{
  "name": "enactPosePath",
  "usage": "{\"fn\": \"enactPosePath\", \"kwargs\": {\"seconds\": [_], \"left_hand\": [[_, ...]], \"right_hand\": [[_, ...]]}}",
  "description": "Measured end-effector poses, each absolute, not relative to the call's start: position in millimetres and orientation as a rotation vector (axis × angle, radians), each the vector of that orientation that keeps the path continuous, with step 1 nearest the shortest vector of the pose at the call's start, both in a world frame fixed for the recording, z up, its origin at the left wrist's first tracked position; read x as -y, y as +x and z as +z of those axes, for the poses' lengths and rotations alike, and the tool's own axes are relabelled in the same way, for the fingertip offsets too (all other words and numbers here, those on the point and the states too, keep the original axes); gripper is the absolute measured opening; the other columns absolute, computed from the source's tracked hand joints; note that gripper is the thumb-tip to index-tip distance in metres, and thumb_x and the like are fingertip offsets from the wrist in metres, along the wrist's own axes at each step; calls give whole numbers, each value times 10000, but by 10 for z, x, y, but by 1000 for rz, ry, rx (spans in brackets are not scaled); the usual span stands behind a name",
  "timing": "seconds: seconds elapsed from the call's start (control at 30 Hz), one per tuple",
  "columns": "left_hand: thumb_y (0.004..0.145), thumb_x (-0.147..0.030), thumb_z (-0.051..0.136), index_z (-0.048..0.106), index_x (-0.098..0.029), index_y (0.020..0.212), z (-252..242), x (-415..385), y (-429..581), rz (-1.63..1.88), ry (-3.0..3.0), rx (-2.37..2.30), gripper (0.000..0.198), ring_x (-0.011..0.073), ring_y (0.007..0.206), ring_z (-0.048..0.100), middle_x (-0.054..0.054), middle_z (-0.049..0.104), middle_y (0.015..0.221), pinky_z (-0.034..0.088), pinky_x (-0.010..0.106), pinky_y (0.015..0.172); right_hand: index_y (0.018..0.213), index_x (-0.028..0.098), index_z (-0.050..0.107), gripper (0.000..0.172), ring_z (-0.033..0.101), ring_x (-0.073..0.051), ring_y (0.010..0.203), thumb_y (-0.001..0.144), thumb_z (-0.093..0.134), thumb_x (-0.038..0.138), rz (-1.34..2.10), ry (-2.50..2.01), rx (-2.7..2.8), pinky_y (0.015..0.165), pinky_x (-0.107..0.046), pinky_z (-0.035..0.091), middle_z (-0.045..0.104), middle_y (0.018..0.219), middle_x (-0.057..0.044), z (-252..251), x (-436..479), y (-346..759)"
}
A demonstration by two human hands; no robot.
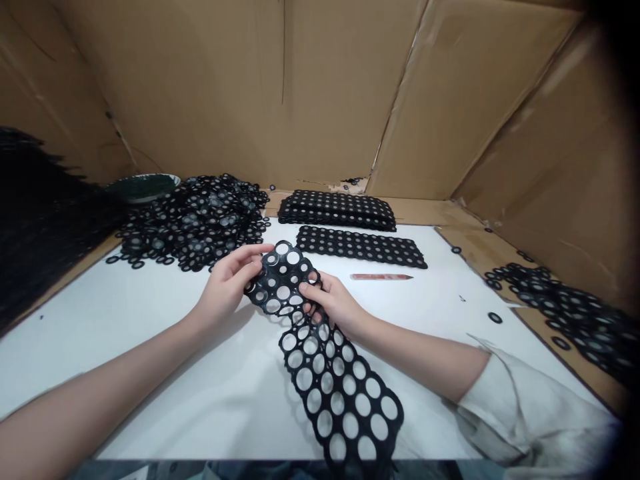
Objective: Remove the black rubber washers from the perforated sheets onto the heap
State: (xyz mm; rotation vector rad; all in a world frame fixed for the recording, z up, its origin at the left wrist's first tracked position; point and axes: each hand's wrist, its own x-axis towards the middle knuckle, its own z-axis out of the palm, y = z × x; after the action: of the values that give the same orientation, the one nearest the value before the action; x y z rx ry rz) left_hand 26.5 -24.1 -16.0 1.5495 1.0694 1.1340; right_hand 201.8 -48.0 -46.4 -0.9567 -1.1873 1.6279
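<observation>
Both my hands hold one limp black sheet (pixel 345 393) full of round holes. My left hand (pixel 235 273) pinches its upper left corner between thumb and fingers. My right hand (pixel 333 300) grips the right side of the upper part, with the thumb on top and fingertips showing through the holes. In that upper part some holes look smaller, with black rings in them; the lower part has large open holes. The sheet's lower end hangs toward me past the table's front edge. Beyond my right hand lies a reddish, pointed flat tool (pixel 381 277).
Loose black rings (pixel 190 223) are heaped at the back left beside a round dish (pixel 145 187). Perforated black sheets (pixel 337 210) are stacked at the back, with another sheet (pixel 363 247) before them. More rings (pixel 575 317) lie at right. Cardboard walls (pixel 240 87) surround the white tabletop (pixel 200 400).
</observation>
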Motion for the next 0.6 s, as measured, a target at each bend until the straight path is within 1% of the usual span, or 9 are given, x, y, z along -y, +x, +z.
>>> {"fn": "enactPosePath", "kwargs": {"seconds": [0.1, 0.17, 0.27, 0.33, 0.37, 0.43, 0.5, 0.57, 0.6], "left_hand": [[757, -322, 441, 559, -208, 1015, -155, 235, 263, 1114, 1624, -1155, 306, 152, 723, 545, 23, 597, 849, 424, 237, 588], [771, -331, 419, 534, -218, 1038, -161, 239, 260, 1106, 1789, -1255, 312, 153, 726, 537, 20, 573, 861, 429, 254, 607], [759, -332, 465, 503, -224, 1061, -182, 281, 282, 1119, 2179, -1299, 323, 187, 912, 493, 45, 505, 1024, 404, 314, 774], [735, -336, 511, 536, -219, 978, -191, 337, 326, 1061, 2396, -1210, 270, 208, 1003, 440, 53, 488, 1063, 352, 345, 859], [734, -336, 515, 550, -216, 926, -191, 365, 352, 1002, 2448, -1164, 229, 211, 1001, 439, 51, 508, 1035, 341, 352, 867], [749, -337, 488, 559, -215, 842, -182, 398, 391, 886, 2424, -1117, 169, 201, 915, 479, 32, 563, 912, 358, 342, 824], [764, -333, 448, 556, -208, 763, -165, 361, 371, 837, 2252, -1145, 166, 183, 797, 511, 14, 584, 787, 385, 313, 741], [760, -315, 424, 531, -200, 683, -150, 245, 265, 977, 2010, -1244, 176, 165, 712, 509, 2, 570, 708, 394, 284, 668], [759, -297, 411, 513, -200, 680, -141, 170, 189, 1128, 1878, -1318, 161, 159, 707, 502, -1, 557, 703, 393, 275, 656]], "right_hand": [[718, 169, 445, 161, 500, -62, 494, 732, 554, 286, 1624, -959, 1184, 352, -125, 341, 475, 561, 45, -455, 479, 2016], [723, 168, 449, 162, 508, -64, 502, 732, 554, 290, 1614, -960, 1194, 350, -124, 344, 469, 575, 45, -448, 484, 2017], [771, 169, 476, 152, 516, -65, 513, 732, 552, 294, 1585, -963, 1245, 352, -127, 356, 472, 620, 39, -444, 498, 2017], [803, 169, 493, 152, 523, -68, 524, 735, 545, 296, 1566, -953, 1304, 359, -134, 369, 481, 658, 30, -445, 507, 2012], [808, 170, 498, 150, 526, -71, 531, 739, 539, 297, 1556, -946, 1336, 363, -137, 375, 484, 672, 25, -447, 509, 2007], [799, 171, 500, 140, 531, -77, 539, 745, 525, 297, 1535, -938, 1391, 370, -143, 380, 483, 680, 21, -452, 512, 1992], [809, 178, 501, 130, 525, -75, 532, 751, 510, 294, 1515, -946, 1425, 370, -148, 376, 480, 697, 18, -459, 514, 1974], [816, 183, 503, 120, 508, -67, 511, 756, 493, 287, 1486, -968, 1446, 375, -156, 375, 478, 719, 16, -469, 522, 1958], [813, 184, 503, 113, 498, -63, 501, 759, 483, 281, 1468, -979, 1455, 384, -161, 379, 477, 726, 15, -475, 528, 1950]]}}
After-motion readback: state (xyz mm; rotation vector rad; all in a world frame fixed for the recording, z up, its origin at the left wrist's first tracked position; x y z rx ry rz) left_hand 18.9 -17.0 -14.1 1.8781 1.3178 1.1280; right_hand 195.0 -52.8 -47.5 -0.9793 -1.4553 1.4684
